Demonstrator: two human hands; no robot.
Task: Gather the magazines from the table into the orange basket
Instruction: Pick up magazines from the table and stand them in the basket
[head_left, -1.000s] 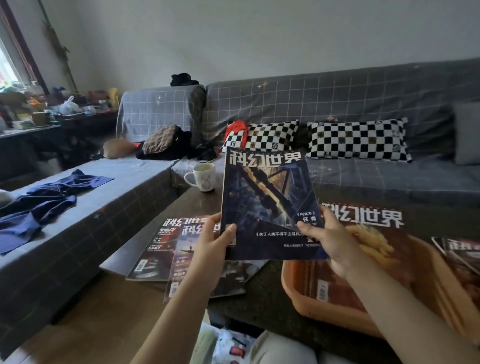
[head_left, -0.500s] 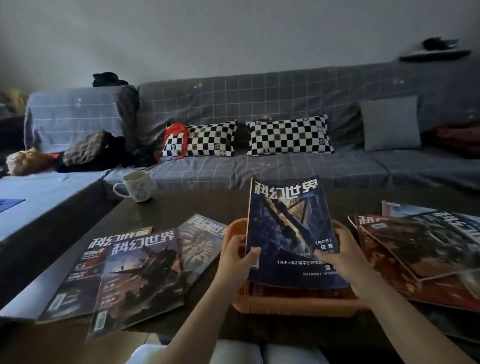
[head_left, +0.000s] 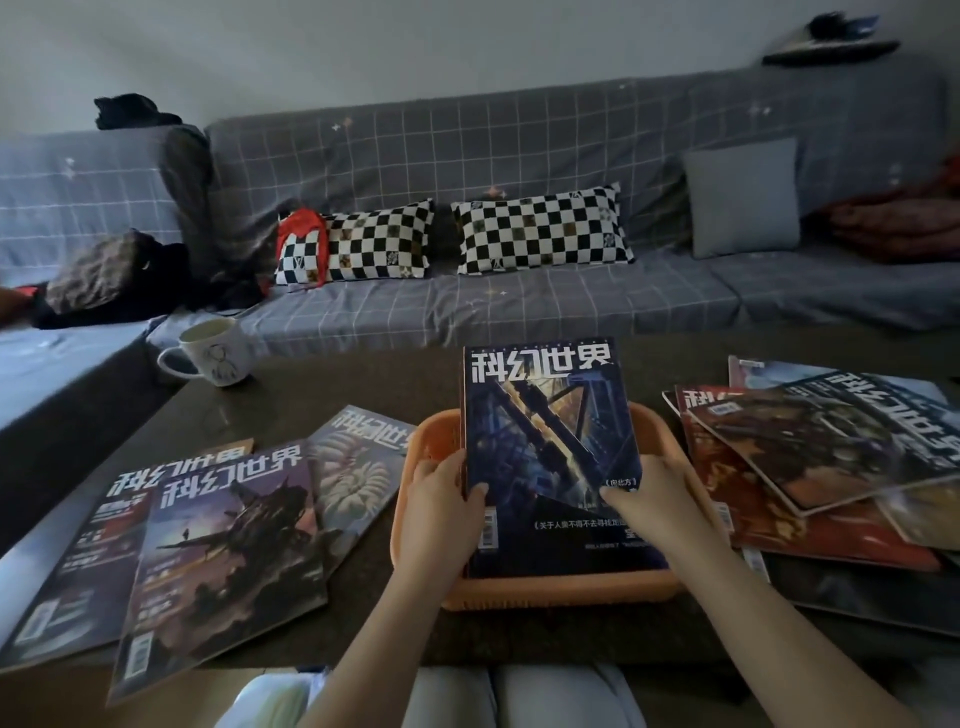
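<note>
While three glossy magazines (head_left: 218, 545) fan across the dark worktop (head_left: 363, 384) at left, your left hand (head_left: 441, 519) and right hand (head_left: 660, 499) each clamp a grip on the blue-covered magazine (head_left: 550, 452), tilted inside the orange plastic basket (head_left: 421, 457); more magazines (head_left: 810, 457) lie stacked at right.

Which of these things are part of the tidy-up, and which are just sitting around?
Part of the job:
- blue magazine, held by the left hand and right hand
- orange basket
- left magazines on the table
- right magazines on the table

Just lying about:
- mug
- checkered pillows
- grey cushion
- sofa
</note>
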